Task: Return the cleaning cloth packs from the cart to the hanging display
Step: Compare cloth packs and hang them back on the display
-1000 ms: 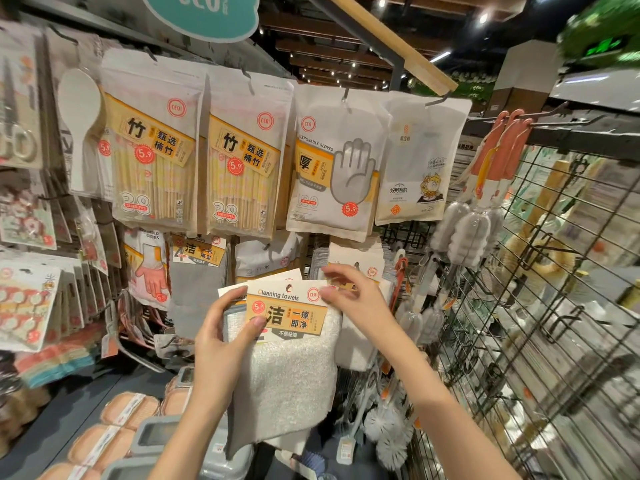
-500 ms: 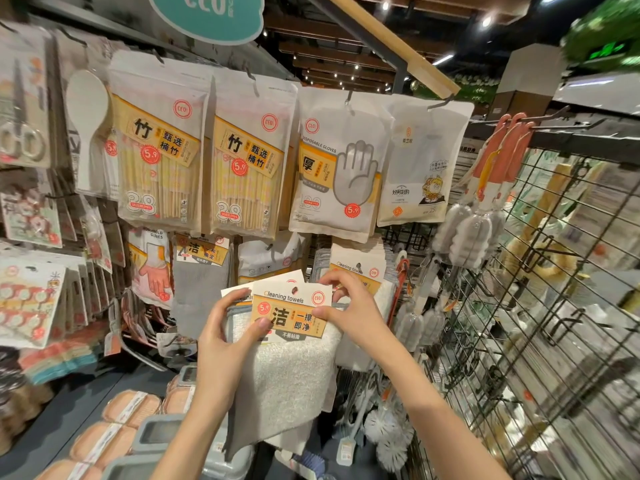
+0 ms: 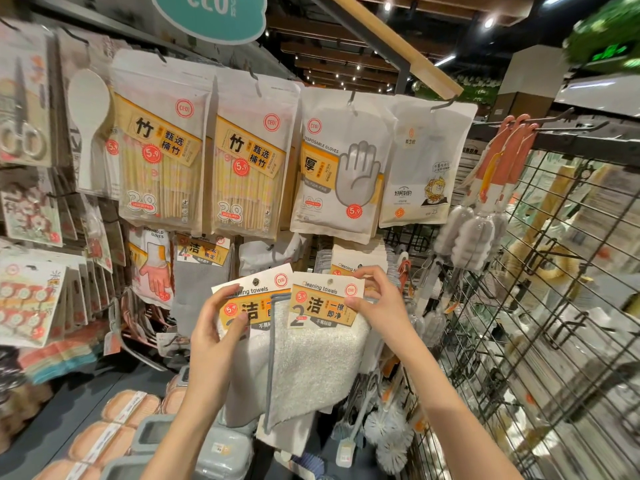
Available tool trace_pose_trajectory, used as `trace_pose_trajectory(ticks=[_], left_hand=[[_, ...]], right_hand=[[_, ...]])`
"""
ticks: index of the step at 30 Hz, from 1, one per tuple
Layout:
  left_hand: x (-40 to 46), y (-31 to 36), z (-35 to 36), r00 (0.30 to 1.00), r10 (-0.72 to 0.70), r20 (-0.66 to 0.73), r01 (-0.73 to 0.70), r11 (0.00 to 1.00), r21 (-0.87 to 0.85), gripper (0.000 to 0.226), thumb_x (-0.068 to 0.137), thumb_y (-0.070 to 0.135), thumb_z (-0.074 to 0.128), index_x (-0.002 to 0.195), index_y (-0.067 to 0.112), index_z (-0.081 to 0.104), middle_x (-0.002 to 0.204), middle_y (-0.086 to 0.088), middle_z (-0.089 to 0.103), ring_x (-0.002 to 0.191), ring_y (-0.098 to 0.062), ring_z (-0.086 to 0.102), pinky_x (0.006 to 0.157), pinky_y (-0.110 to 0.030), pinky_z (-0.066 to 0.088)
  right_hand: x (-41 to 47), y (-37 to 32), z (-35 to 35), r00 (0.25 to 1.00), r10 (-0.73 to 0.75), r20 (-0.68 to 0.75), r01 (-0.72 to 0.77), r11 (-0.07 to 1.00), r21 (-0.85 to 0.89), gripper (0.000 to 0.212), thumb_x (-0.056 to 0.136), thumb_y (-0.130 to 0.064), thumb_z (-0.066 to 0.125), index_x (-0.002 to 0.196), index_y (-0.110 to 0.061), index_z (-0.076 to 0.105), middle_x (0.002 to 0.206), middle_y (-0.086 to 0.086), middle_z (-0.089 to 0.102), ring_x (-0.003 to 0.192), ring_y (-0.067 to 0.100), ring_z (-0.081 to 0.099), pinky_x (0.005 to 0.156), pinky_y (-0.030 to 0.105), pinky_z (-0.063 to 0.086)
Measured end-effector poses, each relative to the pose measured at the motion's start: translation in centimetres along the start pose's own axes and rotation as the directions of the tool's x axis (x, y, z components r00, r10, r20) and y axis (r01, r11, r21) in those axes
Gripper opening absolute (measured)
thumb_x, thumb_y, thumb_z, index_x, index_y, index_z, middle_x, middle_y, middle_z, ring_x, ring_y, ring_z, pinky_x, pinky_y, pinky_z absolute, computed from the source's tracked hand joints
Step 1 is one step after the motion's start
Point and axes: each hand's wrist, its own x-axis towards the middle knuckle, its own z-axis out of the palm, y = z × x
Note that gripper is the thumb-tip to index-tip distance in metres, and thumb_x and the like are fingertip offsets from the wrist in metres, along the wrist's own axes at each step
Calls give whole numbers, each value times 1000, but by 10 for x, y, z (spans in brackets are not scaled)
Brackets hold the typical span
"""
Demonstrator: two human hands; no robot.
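- Both hands hold cleaning towel packs by their card headers: left hand (image 3: 221, 327) has thumb and fingers clamped on the left pack (image 3: 247, 299); right hand (image 3: 377, 303) pinches the right pack (image 3: 325, 303) at its upper right corner.
- Change: a second ago the two headers lay stacked almost as one; now they are fanned apart side by side, the right pack overlapping the left one's edge. Both punched hang holes show.
- White cloth with grey trim hangs below the headers, in front of the display.
- Judgement: separating the packs means they will go on one at a time; the right pack looks first in line, since it sits closest to the matching stock.
- Just behind the right hand, a hanging row of cleaning towels (image 3: 349, 266) with the same header marks the target peg. The peg tip itself is hidden by the hand.
- Neither pack is on a peg yet.
- Further back: grey cloth pack (image 3: 201, 271), disposable gloves pouch (image 3: 341, 168), two bamboo chopstick pouches (image 3: 157, 147).
- Right side: wire grid panel (image 3: 540, 306) with bottle brushes (image 3: 467, 230).
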Motion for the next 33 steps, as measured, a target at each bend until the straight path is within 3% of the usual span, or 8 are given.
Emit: trace_pose_trajectory(ticks=[4, 11, 14, 19, 22, 27, 30, 33], left_hand=[[1, -2, -1, 1000, 5, -2, -4, 1000, 17, 38, 90, 2, 58, 113, 32, 60, 114, 14, 64, 104, -15, 60, 92, -39, 45], [1, -3, -3, 1000, -7, -13, 8, 999, 45, 39, 90, -1, 58, 111, 32, 60, 113, 15, 64, 99, -2, 61, 84, -26, 50], [2, -4, -4, 1000, -8, 0, 8, 998, 55, 39, 89, 0, 58, 111, 32, 60, 109, 18, 65, 97, 1, 62, 81, -17, 50], [5, -8, -3, 1000, -3, 9, 2, 998, 58, 38, 89, 0, 59, 114, 29, 60, 112, 14, 65, 98, 0, 61, 81, -11, 47], [8, -10, -2, 1000, -8, 10, 7, 999, 49, 37, 89, 0, 59, 115, 27, 60, 114, 11, 65, 100, 0, 61, 81, -10, 47], [9, -13, -3, 1000, -7, 12, 6, 998, 63, 38, 89, 2, 60, 111, 33, 61, 111, 17, 65, 100, 3, 61, 80, -9, 47], [10, -16, -3, 1000, -22, 12, 21, 998, 58, 38, 89, 2, 60, 109, 34, 62, 111, 16, 66, 101, -1, 61, 82, -13, 48], [12, -18, -3, 1000, -29, 7, 28, 998, 49, 37, 89, 4, 61, 109, 34, 63, 112, 15, 66, 102, -4, 62, 84, -24, 48]], right_hand=[[5, 7, -10, 998, 2, -64, -3, 1000, -14, 46, 74, 3, 72, 89, -35, 53, 101, -16, 60, 93, -5, 56, 62, 4, 44], [13, 23, -31, 989, -3, -148, -7, 998, -69, 37, 80, 5, 65, 92, -28, 53, 103, -10, 60, 96, 1, 56, 62, 6, 45], [20, 32, -34, 983, 25, -183, -43, 994, -96, 33, 81, 4, 65, 94, -24, 54, 103, -5, 62, 94, 7, 57, 65, 14, 50], [36, 44, -35, 970, 91, -227, -111, 991, -77, 33, 81, 7, 63, 96, -21, 55, 101, 4, 64, 87, 8, 61, 73, 41, 57], [43, 50, -32, 963, 106, -248, -124, 991, -55, 35, 81, 7, 63, 95, -25, 55, 99, 4, 65, 89, 10, 63, 68, 34, 57], [51, 59, -28, 948, 133, -289, -143, 990, -14, 31, 82, 6, 63, 98, -20, 56, 101, 6, 64, 90, 13, 64, 73, 38, 57], [53, 62, -22, 937, 99, -335, -122, 991, -48, 27, 82, 1, 65, 99, -19, 56, 102, 3, 61, 90, 14, 63, 67, 22, 53], [57, 64, -15, 926, 51, -375, -117, 981, -155, 29, 81, -6, 70, 100, -22, 54, 109, -2, 45, 85, -3, 52, 60, 3, 42]])
